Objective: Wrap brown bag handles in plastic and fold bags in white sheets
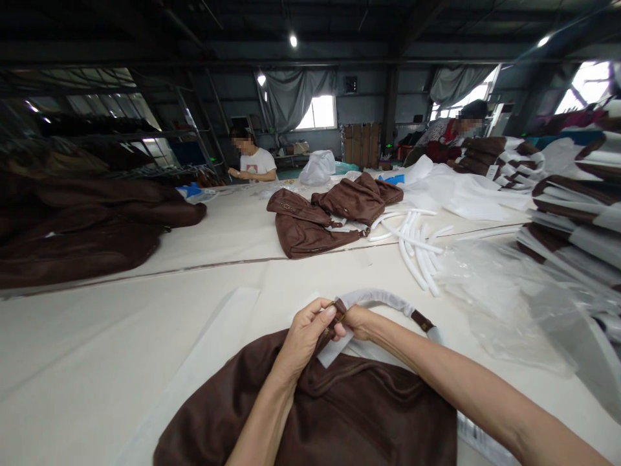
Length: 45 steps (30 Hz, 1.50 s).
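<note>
A dark brown leather handbag (369, 408) lies on the table right in front of me. Its strap (383, 296) arches behind it, wrapped in white padding, with a brown tab showing on the right. At the strap's left end, by a small metal ring, my left hand (308, 330) pinches the brown leather between thumb and fingers. My right hand (359, 321) is closed on the same strap end from the other side, its fingertips partly hidden. Just below the hands hangs a piece of white wrapping (334, 349).
Beyond lie more brown bags (315, 223) and loose white foam tubes (420, 249). Clear plastic bags (514, 310) spread to the right, near stacked brown bags (572, 220). A brown heap (87, 226) sits left. Two people (259, 162) work across the table.
</note>
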Available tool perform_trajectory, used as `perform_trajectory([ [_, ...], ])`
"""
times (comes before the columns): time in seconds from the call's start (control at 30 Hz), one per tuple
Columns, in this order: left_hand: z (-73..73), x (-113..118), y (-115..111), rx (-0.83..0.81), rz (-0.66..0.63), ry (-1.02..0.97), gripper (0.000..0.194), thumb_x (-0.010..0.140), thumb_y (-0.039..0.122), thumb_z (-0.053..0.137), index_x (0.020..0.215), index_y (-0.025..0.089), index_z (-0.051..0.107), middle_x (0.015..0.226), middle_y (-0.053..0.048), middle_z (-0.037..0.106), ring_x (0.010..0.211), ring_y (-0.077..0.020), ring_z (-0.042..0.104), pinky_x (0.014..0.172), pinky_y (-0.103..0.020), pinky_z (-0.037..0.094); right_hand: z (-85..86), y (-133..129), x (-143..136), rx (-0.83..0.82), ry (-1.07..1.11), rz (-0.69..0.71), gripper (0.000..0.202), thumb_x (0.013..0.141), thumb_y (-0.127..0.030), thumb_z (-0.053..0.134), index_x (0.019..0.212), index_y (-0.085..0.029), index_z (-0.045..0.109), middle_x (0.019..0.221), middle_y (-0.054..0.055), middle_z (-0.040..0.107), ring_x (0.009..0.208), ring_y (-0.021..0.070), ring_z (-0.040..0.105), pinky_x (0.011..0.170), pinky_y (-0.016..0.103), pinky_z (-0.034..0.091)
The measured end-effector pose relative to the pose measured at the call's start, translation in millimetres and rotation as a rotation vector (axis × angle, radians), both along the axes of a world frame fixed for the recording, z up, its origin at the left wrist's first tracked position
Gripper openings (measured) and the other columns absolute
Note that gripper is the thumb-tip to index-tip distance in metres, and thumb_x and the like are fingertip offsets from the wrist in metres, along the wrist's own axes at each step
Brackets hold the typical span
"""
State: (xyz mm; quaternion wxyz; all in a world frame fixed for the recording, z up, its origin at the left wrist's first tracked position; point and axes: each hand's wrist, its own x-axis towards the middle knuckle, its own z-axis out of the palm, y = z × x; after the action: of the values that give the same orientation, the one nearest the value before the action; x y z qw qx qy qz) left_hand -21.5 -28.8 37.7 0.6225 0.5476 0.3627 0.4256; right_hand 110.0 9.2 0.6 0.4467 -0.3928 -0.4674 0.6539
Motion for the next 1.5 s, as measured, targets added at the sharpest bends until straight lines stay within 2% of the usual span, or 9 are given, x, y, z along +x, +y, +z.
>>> perform_trajectory([
  [0.23,-10.3,5,2,-0.181,0.156,0.024,0.059,0.063,0.055,0.08,0.091,0.021,0.041,0.062,0.001,0.065,0.045,-0.0134,0.058,0.048,-0.023,0.047,14.0,24,36,0.049,0.089,-0.047,0.045,0.062,-0.051,0.082,0.073,-0.017,0.056,0.057,-0.006,0.053,0.049,0.0066,0.041,0.047,0.02,0.03],
  [0.37,-9.2,8,2,-0.2,0.314,-0.03,0.073,0.054,0.044,0.088,0.105,0.022,0.04,0.086,0.001,0.062,0.055,-0.0146,0.062,0.047,-0.029,0.054,18.7,26,51,0.055,0.013,0.007,0.042,0.062,-0.049,0.084,0.074,-0.015,0.061,0.061,-0.003,0.058,0.051,0.0078,0.044,0.048,0.021,0.031],
  [0.67,-8.6,6,6,-0.213,0.122,-0.025,0.038,0.064,0.041,0.079,0.084,0.011,0.067,0.061,0.001,0.058,0.051,-0.0111,0.049,0.05,-0.023,0.043,9.3,12,52,0.025,-0.069,0.166,0.036,0.07,-0.049,0.08,0.077,-0.016,0.065,0.063,-0.002,0.06,0.052,0.0099,0.047,0.051,0.023,0.035],
  [0.97,-12.8,5,12,-0.162,0.107,-0.008,0.037,0.061,0.04,0.076,0.083,0.012,0.069,0.074,-0.002,0.065,0.068,-0.0156,0.054,0.064,-0.024,0.04,13.2,-46,87,-0.135,0.0,0.288,0.037,0.074,-0.027,0.075,0.109,-0.018,0.067,0.1,0.007,0.068,0.094,0.021,0.063,0.083,0.034,0.052],
  [1.07,-10.2,6,13,-0.169,0.08,-0.016,0.03,0.059,0.038,0.075,0.073,0.013,0.066,0.069,-0.001,0.062,0.063,-0.0142,0.051,0.063,-0.024,0.039,1.0,-62,95,0.05,-0.233,0.171,0.048,0.073,-0.023,0.073,0.119,-0.022,0.059,0.101,0.006,0.066,0.099,0.0217,0.063,0.085,0.033,0.052],
  [1.2,-7.9,5,12,-0.165,0.063,-0.019,0.028,0.06,0.036,0.074,0.074,0.013,0.068,0.069,-0.001,0.061,0.065,-0.0152,0.051,0.063,-0.025,0.04,-12.1,-64,97,0.521,-0.624,-0.059,0.045,0.085,-0.023,0.061,0.129,-0.022,0.049,0.1,0.007,0.06,0.091,0.0203,0.061,0.084,0.036,0.054],
  [1.33,-10.0,4,11,-0.158,0.058,-0.01,0.026,0.063,0.035,0.073,0.075,0.013,0.069,0.068,-0.001,0.061,0.064,-0.0147,0.052,0.063,-0.024,0.04,0.6,-51,97,0.999,-0.854,0.005,0.024,0.094,-0.018,0.049,0.114,-0.023,0.061,0.093,0.007,0.055,0.083,0.0191,0.056,0.075,0.034,0.051],
  [1.4,-11.4,5,11,-0.152,0.057,0.0,0.024,0.064,0.035,0.072,0.071,0.013,0.067,0.065,0.0,0.059,0.061,-0.0134,0.049,0.06,-0.023,0.038,11.9,-43,99,1.109,-0.914,0.028,0.019,0.095,-0.017,0.049,0.099,-0.023,0.066,0.09,0.007,0.054,0.083,0.0191,0.055,0.071,0.033,0.049],
  [1.5,-12.1,9,10,-0.132,0.04,0.001,0.021,0.064,0.032,0.074,0.07,0.012,0.068,0.064,0.001,0.058,0.062,-0.0128,0.049,0.061,-0.022,0.039,25.9,-29,100,1.152,-0.906,0.051,0.012,0.094,-0.02,0.054,0.093,-0.022,0.066,0.112,0.012,0.056,0.109,0.0249,0.053,0.09,0.04,0.047],
])
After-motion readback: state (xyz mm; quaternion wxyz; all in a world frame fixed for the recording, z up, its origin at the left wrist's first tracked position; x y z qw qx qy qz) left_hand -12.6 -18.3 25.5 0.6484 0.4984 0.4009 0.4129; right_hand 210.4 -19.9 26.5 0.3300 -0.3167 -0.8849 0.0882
